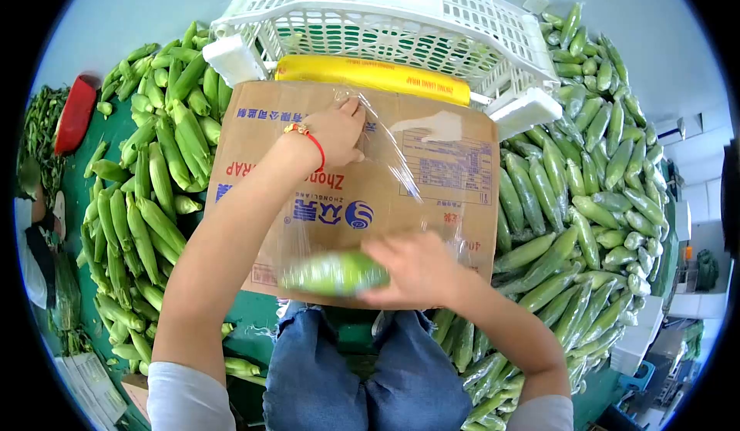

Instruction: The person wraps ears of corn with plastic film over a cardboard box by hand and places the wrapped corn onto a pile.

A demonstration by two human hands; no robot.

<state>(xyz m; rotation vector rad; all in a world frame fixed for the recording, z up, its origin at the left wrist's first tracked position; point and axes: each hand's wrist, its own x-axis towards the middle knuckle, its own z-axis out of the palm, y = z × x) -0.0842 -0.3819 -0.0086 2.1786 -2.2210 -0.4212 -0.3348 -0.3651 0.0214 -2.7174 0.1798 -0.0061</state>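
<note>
An upside-down printed cardboard box (370, 176) lies in front of me with clear plastic film (385, 153) across its top. My left hand (339, 129), with a red bracelet at the wrist, rests on the film near the box's far side, thumb and fingers apart. Close to the near edge, my right hand (412, 265) grips the right end of a green ear of corn (335, 272), which looks blurred and shiny with film around it. Behind the box, a yellow roll of wrap (374, 75) lies across the front of a white plastic crate (385, 15).
Unwrapped ears of corn (146, 192) are heaped on the left; film-wrapped ears (570, 200) are piled on the right. A red container (75, 115) and leafy greens (42, 122) lie at the far left. Part of another person (38, 238) shows at the left edge.
</note>
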